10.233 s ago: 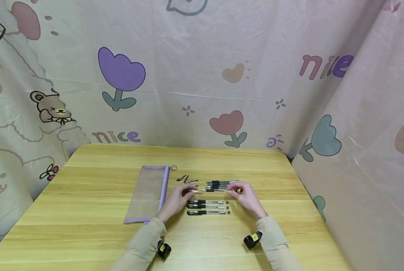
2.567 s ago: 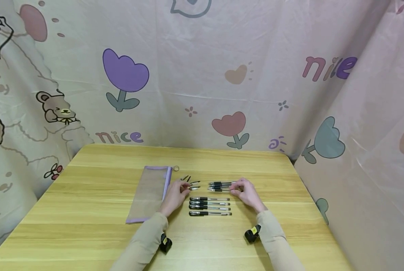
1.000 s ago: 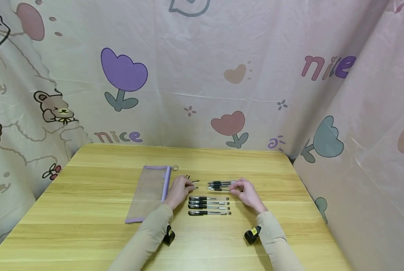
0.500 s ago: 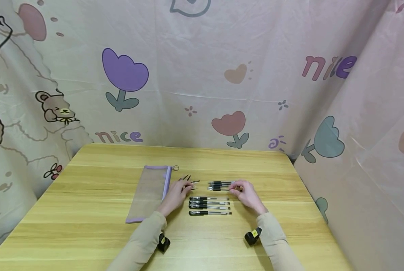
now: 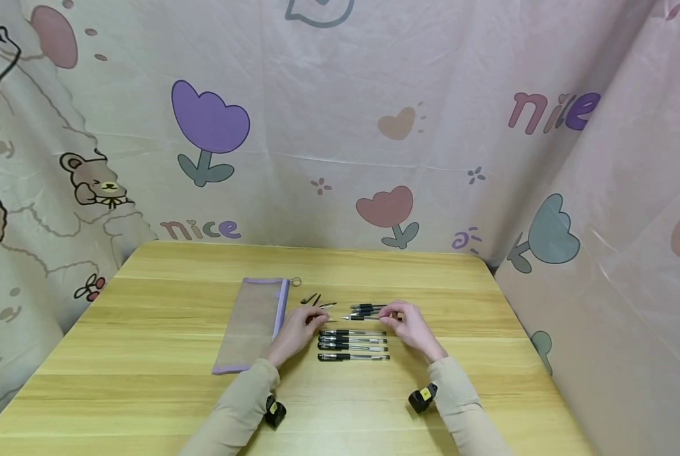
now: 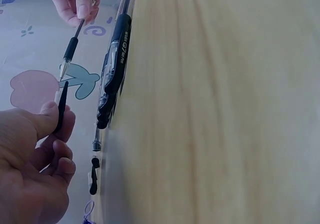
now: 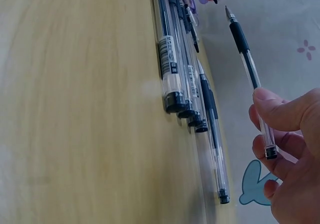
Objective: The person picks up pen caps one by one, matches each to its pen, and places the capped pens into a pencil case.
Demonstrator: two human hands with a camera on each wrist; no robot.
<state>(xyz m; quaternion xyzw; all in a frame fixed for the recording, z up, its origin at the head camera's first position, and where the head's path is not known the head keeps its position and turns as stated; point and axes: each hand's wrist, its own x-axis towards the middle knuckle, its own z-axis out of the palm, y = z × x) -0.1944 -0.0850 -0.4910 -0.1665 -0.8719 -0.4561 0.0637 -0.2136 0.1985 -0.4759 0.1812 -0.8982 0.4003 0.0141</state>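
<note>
In the head view my left hand pinches a black pen cap between thumb and forefinger. Facing it, my right hand grips an uncapped gel pen by its clear barrel, tip pointing left. In the left wrist view, the pen's tip is right at the cap's end, both above the table. Several capped pens lie in a row just in front of the hands. Behind the right hand's pen lie uncapped pens, and loose caps lie beyond the left hand.
A mesh pouch with a lilac border and zip lies flat left of the pens, partly behind the left forearm. The wooden table ends at a patterned curtain at the back. Black cameras sit on both wrists.
Since ten seconds ago, another capped pen has joined the front row. In the last second my left hand picked up a cap, and my right hand brought the pen leftward to it.
</note>
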